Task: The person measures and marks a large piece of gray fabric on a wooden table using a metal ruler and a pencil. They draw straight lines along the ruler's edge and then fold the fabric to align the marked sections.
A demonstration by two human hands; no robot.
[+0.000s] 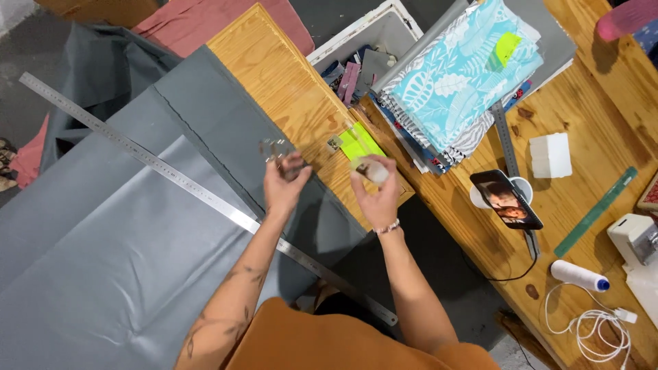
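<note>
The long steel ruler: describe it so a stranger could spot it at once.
Start at the wide grey fabric sheet covering the left of the view. Lying diagonally across it, upper left to lower right, is the long steel ruler, passing under the person's left forearm. Unlike the short green ruler, it is silvery and far longer.

Wooden worktable (288,89) at centre, second wooden table (603,109) at right, dark gap between. Grey concrete floor (20,75) at upper left. Even, diffuse light.
</note>
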